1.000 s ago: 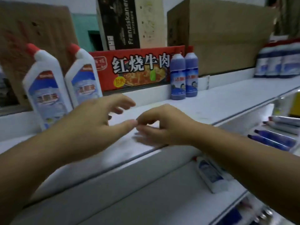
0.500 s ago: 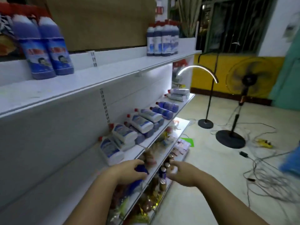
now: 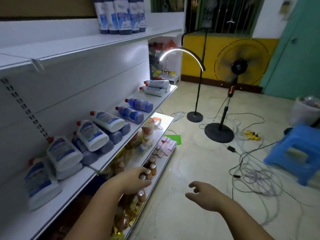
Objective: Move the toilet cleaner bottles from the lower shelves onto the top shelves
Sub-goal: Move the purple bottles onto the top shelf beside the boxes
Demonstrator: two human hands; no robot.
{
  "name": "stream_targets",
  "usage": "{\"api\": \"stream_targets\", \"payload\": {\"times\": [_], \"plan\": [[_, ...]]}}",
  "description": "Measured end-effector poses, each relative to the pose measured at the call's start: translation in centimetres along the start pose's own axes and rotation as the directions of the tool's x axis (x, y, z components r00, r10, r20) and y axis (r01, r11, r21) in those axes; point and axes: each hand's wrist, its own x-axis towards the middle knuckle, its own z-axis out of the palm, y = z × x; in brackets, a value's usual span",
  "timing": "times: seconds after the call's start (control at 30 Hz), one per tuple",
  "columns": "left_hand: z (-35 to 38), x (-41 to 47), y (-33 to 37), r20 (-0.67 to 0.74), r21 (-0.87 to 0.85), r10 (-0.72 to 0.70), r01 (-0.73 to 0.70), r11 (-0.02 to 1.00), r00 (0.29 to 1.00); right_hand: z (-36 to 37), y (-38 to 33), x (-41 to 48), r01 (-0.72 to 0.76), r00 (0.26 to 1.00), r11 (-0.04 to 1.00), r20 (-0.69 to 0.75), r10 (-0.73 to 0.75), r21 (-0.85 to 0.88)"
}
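both hands are low and carrying nothing, so this looks like the reach for the next load. the left hand point(image 3: 133, 181) hangs over the small brown bottles point(image 3: 149, 170) at the front of the bottom shelf point(image 3: 161, 163), fingers curled loosely; whether it touches them i cannot tell, and its grip holds no cleaner. the right hand point(image 3: 204, 194) is out over the floor point(image 3: 199, 170), grip released, fingers spread.

the task's things lie on the lower shelf point(image 3: 110, 158) just above and left of the left hand: white toilet cleaner bottles point(image 3: 64, 153) with red caps piled on their sides over blue ones, then two blue toilet cleaner bottles point(image 3: 135, 110) further along, and another white pair point(image 3: 155, 87) at the far end. on the top shelf point(image 3: 90, 44) a cluster of upright bottles point(image 3: 121, 16) stands.

the next move, as i judge it, calls for lifting both hands to the nearest white bottles, closing around a body each, and turning them upright on the way up. the stacked ones may roll when one is pulled out.
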Motion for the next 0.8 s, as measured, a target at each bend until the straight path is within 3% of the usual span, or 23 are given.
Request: {"api": "stream_targets", "payload": {"times": [0.13,0.23,0.33,0.5,0.8], "plan": [[-1.8,8.2,2.5,0.003,0.008,0.045,-0.045,0.999,0.999,-4.8,0.6,4.3,-0.077,0.997,0.992,0.020,0.079,-0.096],[-3.3,14.2,5.3,0.094,0.041,0.098,-0.102,0.994,0.991,-9.7,1.4,7.3,-0.139,0.987,0.988,-0.096,0.132,-0.066],[-5.7,18.7,8.8,0.020,0.071,0.151,-0.152,0.986,0.988,-13.1,2.1,10.5,-0.156,0.962,0.988,-0.227,0.153,0.006],[-7.9,23.8,11.2,0.068,0.085,0.113,-0.119,0.989,0.991,-16.9,2.8,16.4,-0.126,0.992,0.991,-0.012,0.125,-0.043],[-12.2,30.2,14.7,-0.082,0.048,-0.117,0.121,0.991,0.990,-25.6,1.2,31.9,0.101,0.995,0.993,0.001,-0.101,-0.053]]}}
